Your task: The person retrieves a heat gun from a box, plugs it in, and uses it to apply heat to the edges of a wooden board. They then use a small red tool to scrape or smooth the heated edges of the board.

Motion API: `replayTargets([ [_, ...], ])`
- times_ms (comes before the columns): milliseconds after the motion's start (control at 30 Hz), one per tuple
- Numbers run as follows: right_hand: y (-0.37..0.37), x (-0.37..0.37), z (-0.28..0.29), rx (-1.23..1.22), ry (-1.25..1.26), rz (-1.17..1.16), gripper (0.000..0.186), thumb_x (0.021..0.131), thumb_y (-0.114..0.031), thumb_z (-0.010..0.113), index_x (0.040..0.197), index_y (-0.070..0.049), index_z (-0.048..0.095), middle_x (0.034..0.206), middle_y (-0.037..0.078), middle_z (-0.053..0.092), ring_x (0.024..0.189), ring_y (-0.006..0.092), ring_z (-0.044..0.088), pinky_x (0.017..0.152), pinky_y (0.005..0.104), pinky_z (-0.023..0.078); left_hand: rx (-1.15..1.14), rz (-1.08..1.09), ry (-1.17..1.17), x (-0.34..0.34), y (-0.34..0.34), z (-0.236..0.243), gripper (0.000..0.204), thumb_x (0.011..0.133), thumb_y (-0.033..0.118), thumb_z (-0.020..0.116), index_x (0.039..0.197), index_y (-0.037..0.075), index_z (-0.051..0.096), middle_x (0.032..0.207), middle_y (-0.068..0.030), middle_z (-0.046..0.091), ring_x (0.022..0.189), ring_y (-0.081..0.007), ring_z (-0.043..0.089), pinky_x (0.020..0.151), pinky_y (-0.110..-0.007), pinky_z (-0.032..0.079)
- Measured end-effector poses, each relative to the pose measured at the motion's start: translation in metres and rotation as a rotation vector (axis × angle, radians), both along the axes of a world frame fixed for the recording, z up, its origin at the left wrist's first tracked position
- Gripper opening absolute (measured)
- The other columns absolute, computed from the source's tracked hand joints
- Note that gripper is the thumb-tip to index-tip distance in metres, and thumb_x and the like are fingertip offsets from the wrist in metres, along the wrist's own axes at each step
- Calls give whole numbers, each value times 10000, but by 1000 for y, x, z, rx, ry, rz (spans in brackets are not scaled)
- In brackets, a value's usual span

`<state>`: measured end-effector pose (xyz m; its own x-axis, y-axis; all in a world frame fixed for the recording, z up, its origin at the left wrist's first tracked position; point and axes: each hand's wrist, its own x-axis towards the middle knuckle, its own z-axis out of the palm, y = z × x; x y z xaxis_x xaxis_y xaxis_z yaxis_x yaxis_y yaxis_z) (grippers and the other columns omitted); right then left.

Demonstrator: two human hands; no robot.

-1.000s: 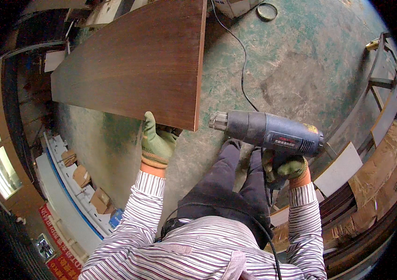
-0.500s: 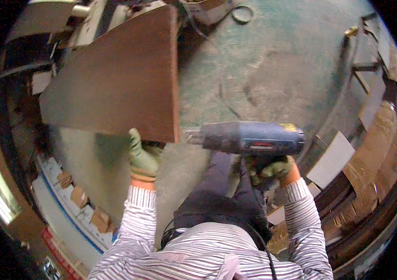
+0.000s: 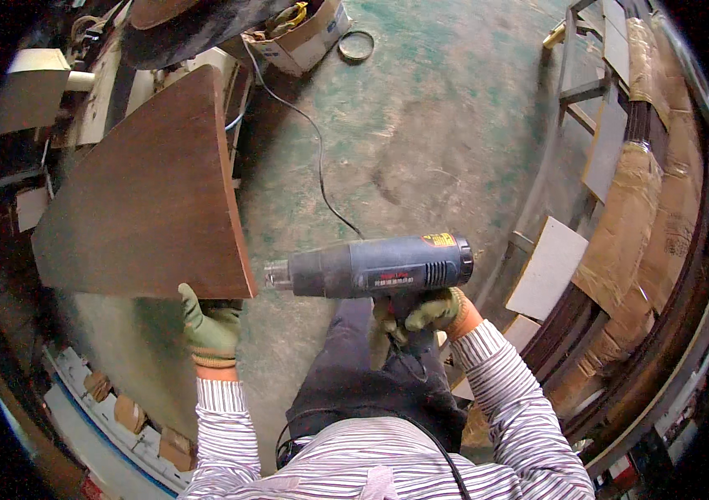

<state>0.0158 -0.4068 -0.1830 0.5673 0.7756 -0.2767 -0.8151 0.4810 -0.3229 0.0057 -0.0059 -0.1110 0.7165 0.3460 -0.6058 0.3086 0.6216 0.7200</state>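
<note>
Board [image 3: 142,196] lies at the left, before me, its dark brown face up and its narrow right edge turned toward the heat gun [image 3: 346,271]. My left hand [image 3: 211,329], gloved in green, pinches the board's near edge close to the right corner: my thumb reaches up over the edge, while my fingers are hidden beneath.

My right hand [image 3: 434,312], gloved too, is closed around the grip of the heat gun, fingers wrapped about it. I hold the barrel level, over my legs, with its metal nozzle pointing left, just beside the board's right edge near that corner. I can't tell whether the heat gun is running.

A cord [image 3: 319,150] crosses the green, stained floor [image 3: 442,158] and passes out of sight behind the barrel. Farther off stands an open carton [image 3: 313,52], with a ring [image 3: 356,46] on the floor just to its right. On my right are a metal frame [image 3: 584,90], a white panel [image 3: 548,268] and brown wrapping [image 3: 625,229].
</note>
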Motion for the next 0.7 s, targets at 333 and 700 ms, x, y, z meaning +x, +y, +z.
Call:
replayTargets([
  [333, 0, 0, -1, -100, -155, -170, 624, 722, -167, 919, 1253, 16, 648, 1014, 141, 743, 830, 252, 726, 732, 399, 624, 69, 85, 98, 4, -4, 7, 645, 1005, 556, 592, 1471, 119, 503, 1359, -75, 626, 1096, -223, 647, 822, -358, 551],
  [700, -25, 34, -154, 227, 369, -1009, 617, 741, -101, 715, 1336, -64, 557, 1027, 82, 574, 898, 224, 598, 916, 403, 519, 74, -16, -75, -9, 5, 6, 609, 1012, 472, 604, 1503, 134, 482, 1478, -49, 552, 1325, -266, 539, 1099, -472, 461],
])
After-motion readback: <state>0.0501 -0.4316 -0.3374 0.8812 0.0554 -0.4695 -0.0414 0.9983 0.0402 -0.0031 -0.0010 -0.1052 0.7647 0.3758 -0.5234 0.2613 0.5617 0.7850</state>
